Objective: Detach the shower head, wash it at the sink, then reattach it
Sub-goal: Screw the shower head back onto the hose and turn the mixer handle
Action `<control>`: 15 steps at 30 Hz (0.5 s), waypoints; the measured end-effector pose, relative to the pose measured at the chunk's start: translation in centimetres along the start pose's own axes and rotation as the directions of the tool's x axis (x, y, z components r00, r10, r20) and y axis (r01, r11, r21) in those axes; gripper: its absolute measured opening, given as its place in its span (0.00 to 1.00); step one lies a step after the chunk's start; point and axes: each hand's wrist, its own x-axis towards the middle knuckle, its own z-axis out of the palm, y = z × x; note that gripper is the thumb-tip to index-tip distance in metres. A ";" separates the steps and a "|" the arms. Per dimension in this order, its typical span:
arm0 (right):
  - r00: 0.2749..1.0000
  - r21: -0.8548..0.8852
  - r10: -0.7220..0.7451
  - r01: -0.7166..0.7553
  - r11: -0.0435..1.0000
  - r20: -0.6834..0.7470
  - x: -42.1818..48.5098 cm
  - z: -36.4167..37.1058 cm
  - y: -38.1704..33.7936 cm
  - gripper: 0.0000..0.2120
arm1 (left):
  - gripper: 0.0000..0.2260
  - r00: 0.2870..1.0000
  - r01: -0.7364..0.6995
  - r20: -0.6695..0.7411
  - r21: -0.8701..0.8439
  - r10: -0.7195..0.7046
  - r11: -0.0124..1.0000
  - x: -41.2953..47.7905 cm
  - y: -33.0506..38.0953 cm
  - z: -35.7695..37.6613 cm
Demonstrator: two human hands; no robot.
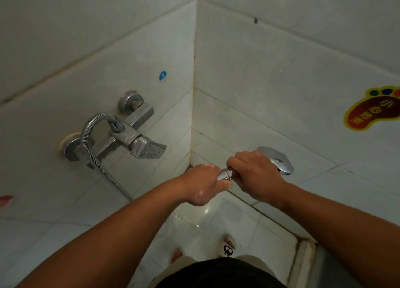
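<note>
The shower head (279, 161) is held out in the corner of the stall, low against the right-hand wall tiles (270, 88), face turned downward. It is a rounded, chrome-bright shell. I judge it to be plated plastic, so light, rigid and fairly easy to crack if it knocks the tile. The finish is smooth and the floor below is wet, so I expect it to be slippery. The narrow stem is the place to hold it, not the broad disc.

The right hand (253, 173) does just that, its fingers wrapped tightly over the stem just behind the head. The left hand (201, 186) is curled round the tapered chrome coupling (225, 174) at the foot of the stem, with the thumb tucked beneath it. The two fists nearly touch, which I read as a twisting grip at the threaded joint. I cannot tell from here whether the thread is being loosened or tightened.

The ribbed metal hose (91, 145) arches out of the mixer tap (129, 134) on the left wall, then runs down behind the left forearm. It looks flexible but springy, and likely to tug back. The tap body is blocky and dull, with a scaled, flat spout (149, 150). The glossy white floor tiles (216, 220) carry droplets. A foot-shaped warning sticker (372, 110) sits on the right wall, and a small blue round one (162, 76) above the tap.
</note>
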 end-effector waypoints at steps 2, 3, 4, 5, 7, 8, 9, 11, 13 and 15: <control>0.999 0.016 -0.044 0.044 0.999 -0.008 -0.1 0.3 0.6 0.05 | 0.15 1.000 -0.004 -0.002 0.020 0.004 1.000 -0.1 0.1 0.0; 0.992 0.055 -0.044 0.038 0.998 0.118 0.5 -0.2 1.0 0.07 | 0.15 1.000 -0.003 -0.011 0.061 0.003 0.998 -0.1 0.1 0.2; 0.951 0.107 -0.018 -0.016 0.994 0.310 1.4 -1.3 1.0 0.11 | 0.16 0.999 -0.007 -0.034 0.107 0.011 0.994 -0.1 0.2 0.4; 0.867 0.144 0.013 -0.098 0.985 0.499 2.5 -2.4 1.0 0.13 | 0.17 0.997 -0.008 -0.069 0.141 0.018 0.990 -0.1 0.3 0.7; 0.634 0.168 0.045 -0.272 0.948 0.772 4.2 -4.5 0.9 0.15 | 0.17 0.991 -0.015 -0.127 0.183 0.039 0.983 -0.3 0.7 1.4; 0.554 0.158 0.044 -0.312 0.937 0.831 4.8 -5.2 0.9 0.16 | 0.18 0.989 -0.019 -0.143 0.192 0.048 0.981 -0.3 0.8 1.6; 0.530 0.138 0.052 -0.313 0.940 0.846 4.9 -5.7 0.7 0.16 | 0.18 0.989 -0.016 -0.144 0.195 0.045 0.981 -0.4 0.9 1.5; 0.654 0.056 0.120 -0.242 0.969 0.747 4.3 -5.2 0.3 0.15 | 0.15 0.994 -0.022 -0.100 0.150 0.038 0.988 -0.4 0.9 0.9; 0.909 -0.038 0.107 -0.101 0.994 0.402 2.5 -2.9 -0.5 0.10 | 0.12 1.000 -0.012 -0.020 0.009 0.012 1.000 -0.3 0.3 0.2; 0.996 -0.102 0.009 -0.001 0.995 0.085 0.8 -0.7 -0.9 0.08 | 0.14 1.000 -0.001 -0.018 -0.087 -0.001 0.996 -0.4 0.0 0.1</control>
